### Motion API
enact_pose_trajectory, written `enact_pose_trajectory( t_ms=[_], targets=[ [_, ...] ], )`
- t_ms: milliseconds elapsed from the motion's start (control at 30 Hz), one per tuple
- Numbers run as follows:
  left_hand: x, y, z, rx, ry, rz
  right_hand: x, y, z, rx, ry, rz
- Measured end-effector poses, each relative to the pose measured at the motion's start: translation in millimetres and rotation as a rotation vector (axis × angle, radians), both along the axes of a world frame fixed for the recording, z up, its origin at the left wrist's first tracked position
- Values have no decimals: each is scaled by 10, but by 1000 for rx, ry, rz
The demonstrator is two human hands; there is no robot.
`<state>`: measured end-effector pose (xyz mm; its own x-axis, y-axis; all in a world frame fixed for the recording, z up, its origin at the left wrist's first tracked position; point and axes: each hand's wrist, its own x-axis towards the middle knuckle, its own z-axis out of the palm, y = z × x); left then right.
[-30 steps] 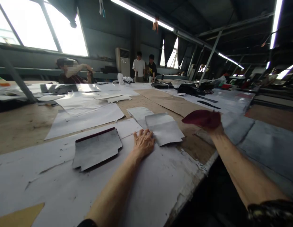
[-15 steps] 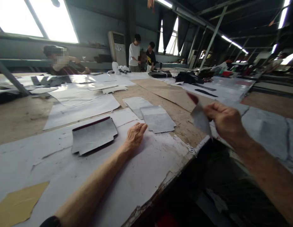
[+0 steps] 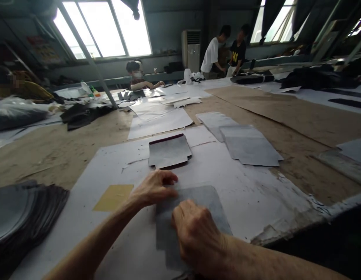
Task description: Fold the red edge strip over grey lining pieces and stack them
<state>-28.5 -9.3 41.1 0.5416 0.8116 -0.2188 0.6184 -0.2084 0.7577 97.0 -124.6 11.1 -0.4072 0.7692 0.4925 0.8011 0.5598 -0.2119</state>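
Observation:
A grey cut sheet with notched corners lies flat on the white paper just in front of me. My right hand rests on it, fingers curled in; anything inside them is hidden. At the sheet's upper left edge is my left hand, its thumb and bent fingers apart with nothing visible between them. Beyond it sits a similar grey piece with a dark red folded edge along its far side. Two more pale grey pieces, a nearer one and a farther one, overlap to the right.
A yellowish card is beside my left forearm. At the left stands a thick stack of grey-black pieces. The worn table edge drops off at right. Several people are around the far side of the table.
My right hand has come from beyond the table edge, where it held a grey piece with a dark red side, to the sheet before me. The view has turned left.

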Motion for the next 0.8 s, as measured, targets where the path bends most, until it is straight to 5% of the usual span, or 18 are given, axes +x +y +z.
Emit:
enact_pose_trajectory(
  t_ms=[133, 267, 367, 600, 800],
  targets=[
    [-33, -66, -79, 209, 41, 27, 166, 154, 92, -103, 79, 119],
    [-53, -87, -78, 345, 19, -62, 592, 427, 197, -81, -28, -73],
    [-87, -98, -108, 431, -28, -117, 801, 559, 180, -131, -169, -88],
    [-159, -89, -234, 892, -140, -350, 876, 524, 61, 40, -120, 92],
    [-188, -64, -225, 1012, -141, -517, 928, 458, 38, 146, -145, 195]
  ],
)
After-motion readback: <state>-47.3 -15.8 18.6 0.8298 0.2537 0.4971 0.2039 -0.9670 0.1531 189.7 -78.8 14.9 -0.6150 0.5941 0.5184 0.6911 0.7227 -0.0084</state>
